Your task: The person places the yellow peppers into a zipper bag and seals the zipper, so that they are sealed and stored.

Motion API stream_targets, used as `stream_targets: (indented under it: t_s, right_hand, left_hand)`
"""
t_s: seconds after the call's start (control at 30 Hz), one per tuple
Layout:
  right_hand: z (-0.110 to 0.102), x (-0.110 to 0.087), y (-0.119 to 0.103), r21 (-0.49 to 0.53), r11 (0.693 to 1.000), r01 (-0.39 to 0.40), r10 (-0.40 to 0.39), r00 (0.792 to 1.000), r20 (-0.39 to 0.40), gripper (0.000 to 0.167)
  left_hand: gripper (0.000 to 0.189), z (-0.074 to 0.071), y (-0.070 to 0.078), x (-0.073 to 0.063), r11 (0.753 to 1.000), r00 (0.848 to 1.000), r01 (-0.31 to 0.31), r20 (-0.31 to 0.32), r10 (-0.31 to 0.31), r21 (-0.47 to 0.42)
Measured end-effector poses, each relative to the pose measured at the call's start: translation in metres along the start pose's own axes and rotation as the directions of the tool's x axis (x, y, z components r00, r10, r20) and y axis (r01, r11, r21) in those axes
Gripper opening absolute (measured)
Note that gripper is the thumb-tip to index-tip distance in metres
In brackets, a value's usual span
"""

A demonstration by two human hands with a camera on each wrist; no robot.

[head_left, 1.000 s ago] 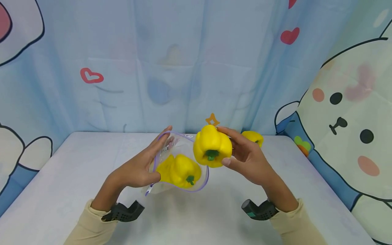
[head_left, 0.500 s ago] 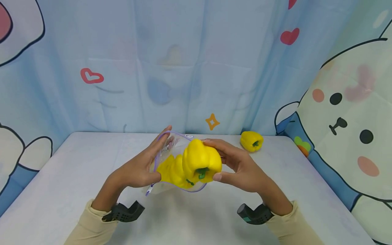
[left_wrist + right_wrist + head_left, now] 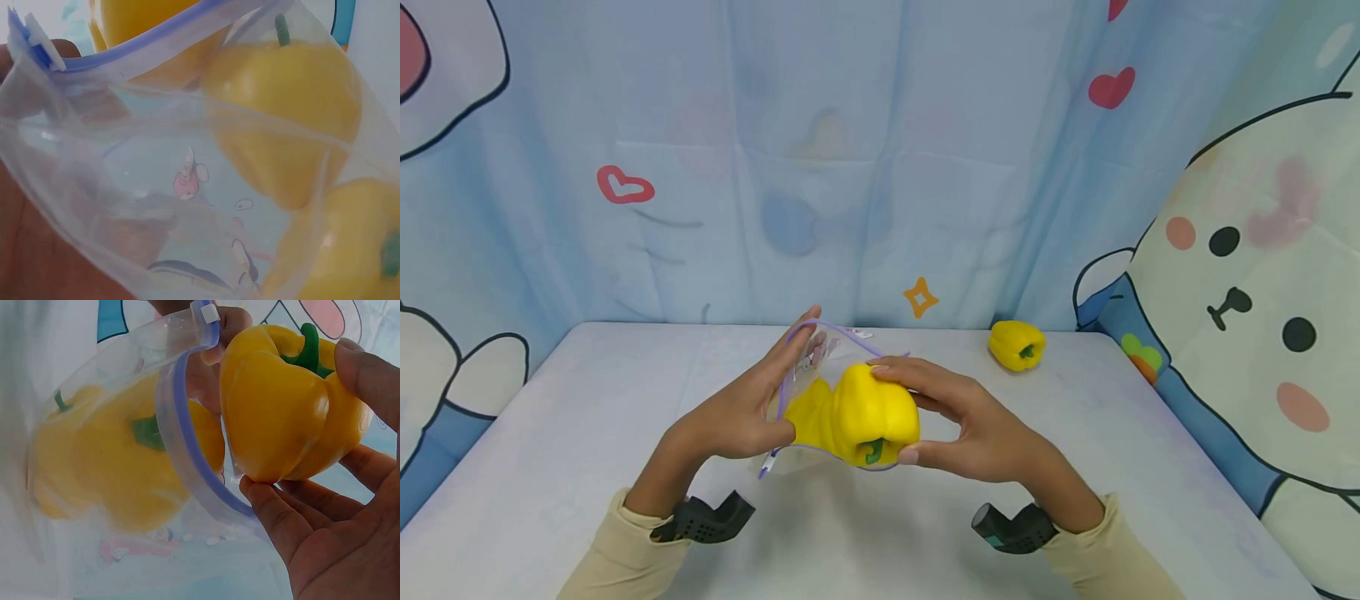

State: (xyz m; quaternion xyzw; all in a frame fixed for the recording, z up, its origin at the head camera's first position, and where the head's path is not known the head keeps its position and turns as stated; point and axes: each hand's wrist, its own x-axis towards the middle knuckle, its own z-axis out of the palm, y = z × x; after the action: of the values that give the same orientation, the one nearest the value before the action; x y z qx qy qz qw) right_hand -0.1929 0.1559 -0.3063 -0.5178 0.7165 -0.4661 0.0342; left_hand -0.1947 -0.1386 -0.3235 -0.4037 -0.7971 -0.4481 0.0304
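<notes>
My left hand [image 3: 741,412] holds a clear zip bag [image 3: 837,357] by its left side, thumb at the near edge and fingers along the far side. The bag's mouth, edged in purple, gapes to the right. Two yellow bell peppers [image 3: 134,469] lie inside, seen through the plastic in both wrist views. With fingertips and thumb, my right hand [image 3: 973,417] grips another yellow bell pepper [image 3: 876,412], its green stem [image 3: 306,350] facing me. This pepper is right at the bag's mouth and hides part of the opening in the head view.
One more yellow bell pepper [image 3: 1017,345] lies at the back right of the white table [image 3: 647,367]. Behind the table hangs a light blue cartoon curtain [image 3: 820,208]. A white slider [image 3: 211,312] sits at one end of the bag's zip.
My right hand has carried its pepper left and down to the bag's mouth, overlapping the peppers inside. The pepper at the back right is now fully uncovered. My left hand keeps its place.
</notes>
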Motion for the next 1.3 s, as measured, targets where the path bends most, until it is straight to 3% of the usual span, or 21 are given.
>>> stream_targets:
  t_s: [0.7,0.97,1.3]
  right_hand:
    - [0.008,0.003,0.012,-0.007,0.999,-0.044,0.044,0.999,-0.010,0.069]
    - [0.011,0.004,0.012,-0.141,0.986,-0.087,0.075,0.993,-0.088,0.070]
    - [0.022,0.007,0.017,-0.301,0.950,-0.078,0.057,0.995,-0.078,0.073]
  left_hand:
    - [0.100,0.003,0.000,0.000,0.999,0.999,-0.014,0.029,0.013,0.030]
    - [0.102,0.005,0.001,0.001,0.999,1.000,-0.009,0.031,0.007,0.044]
    - [0.102,0.010,0.005,0.002,0.996,0.999,0.037,0.037,-0.040,0.080]
